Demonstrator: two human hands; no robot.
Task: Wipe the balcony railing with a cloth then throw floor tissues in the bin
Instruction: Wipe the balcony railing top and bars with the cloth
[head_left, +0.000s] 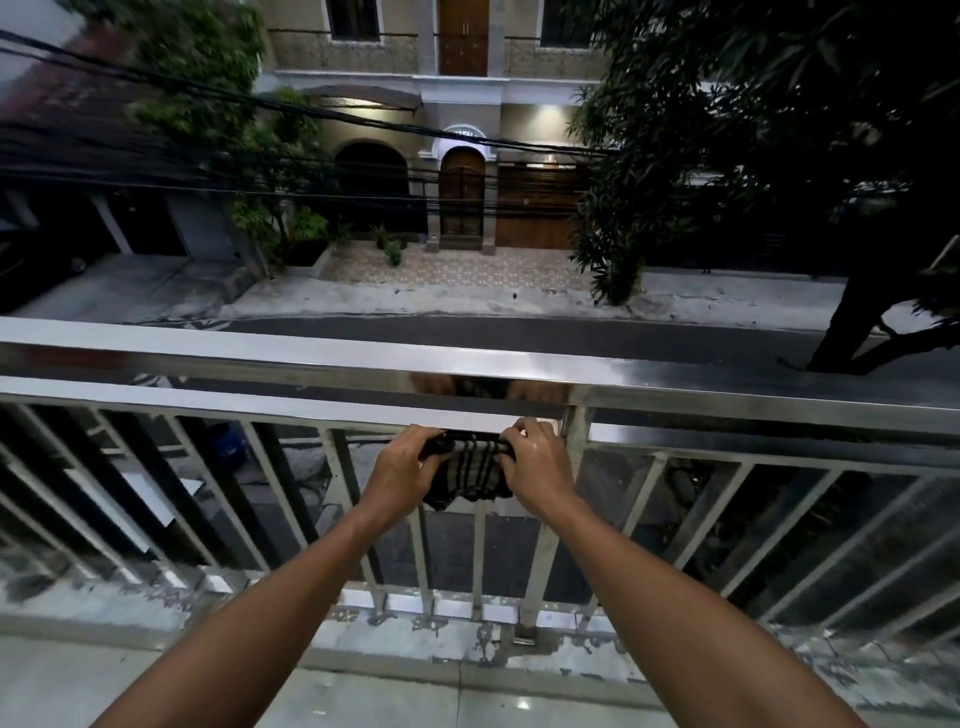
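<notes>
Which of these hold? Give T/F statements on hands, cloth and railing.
1. Both hands grip the cloth. True.
2. The left hand hangs idle, away from the cloth. False: it holds the cloth's left end.
3. The cloth is plain white. False: dark with pale checks.
4. The right hand is just below the railing's top bar. True.
5. Tissues lie on the visible floor. False: none can be seen.

Balcony floor: pale tile; railing posts fixed at edge.
</notes>
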